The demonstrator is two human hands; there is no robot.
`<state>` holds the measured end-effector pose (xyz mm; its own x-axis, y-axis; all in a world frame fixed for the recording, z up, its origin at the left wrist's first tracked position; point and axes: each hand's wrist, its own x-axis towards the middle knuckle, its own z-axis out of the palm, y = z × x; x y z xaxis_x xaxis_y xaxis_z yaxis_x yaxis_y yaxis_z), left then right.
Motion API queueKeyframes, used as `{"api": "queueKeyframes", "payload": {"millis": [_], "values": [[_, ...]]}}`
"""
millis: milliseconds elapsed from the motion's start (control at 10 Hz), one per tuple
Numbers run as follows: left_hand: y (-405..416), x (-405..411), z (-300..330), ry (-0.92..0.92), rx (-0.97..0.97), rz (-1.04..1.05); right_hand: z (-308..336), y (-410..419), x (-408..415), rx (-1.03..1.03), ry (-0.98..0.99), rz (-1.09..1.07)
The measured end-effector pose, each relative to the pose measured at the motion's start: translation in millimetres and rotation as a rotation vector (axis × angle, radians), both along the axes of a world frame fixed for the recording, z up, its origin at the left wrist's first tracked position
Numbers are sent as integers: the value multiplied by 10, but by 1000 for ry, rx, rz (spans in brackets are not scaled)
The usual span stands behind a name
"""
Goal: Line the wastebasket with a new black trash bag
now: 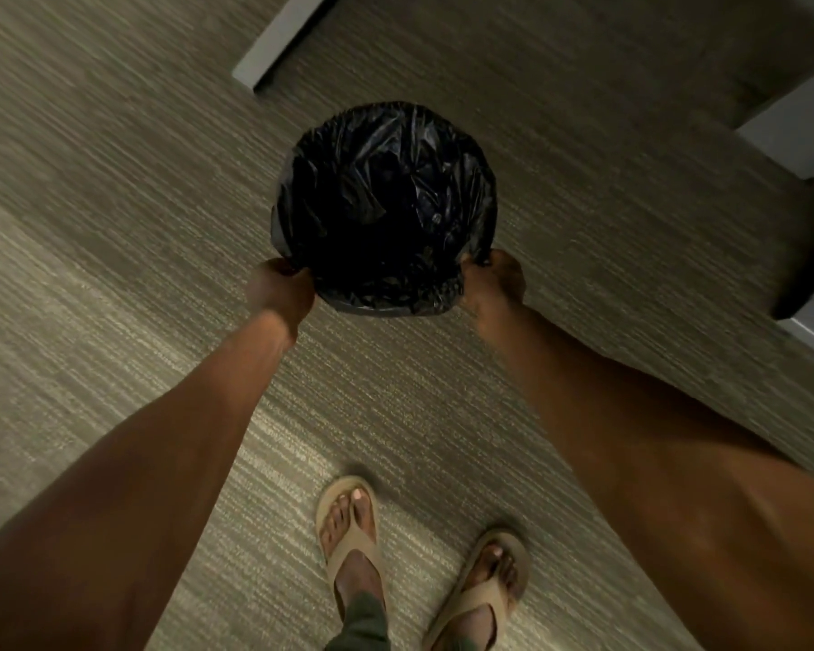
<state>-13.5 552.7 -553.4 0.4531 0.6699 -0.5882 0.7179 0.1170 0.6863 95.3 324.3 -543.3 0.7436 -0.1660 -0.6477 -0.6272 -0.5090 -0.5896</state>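
Observation:
A round wastebasket stands on the carpet in the middle of the view, almost wholly covered by a crinkled black trash bag (386, 199) draped into and over its rim. A thin grey strip of the wastebasket (381, 311) shows at the near edge. My left hand (280, 286) grips the bag's edge at the near left of the rim. On the near right, my right hand (492, 279) grips the bag's edge too. Both arms reach down from the bottom corners.
Grey striped carpet (114, 227) covers the floor. A white furniture leg or panel (278, 39) stands at the back, another white edge (795, 129) at the right with a dark object (809, 256) below it. My two sandalled feet (348, 533) stand near the bottom.

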Motion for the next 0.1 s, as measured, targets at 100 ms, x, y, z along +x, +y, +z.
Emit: {"api": "queueKeyframes", "payload": {"millis": [100], "values": [[-87, -44, 147, 75, 142, -1, 196, -91, -19, -123, -61, 68]]}}
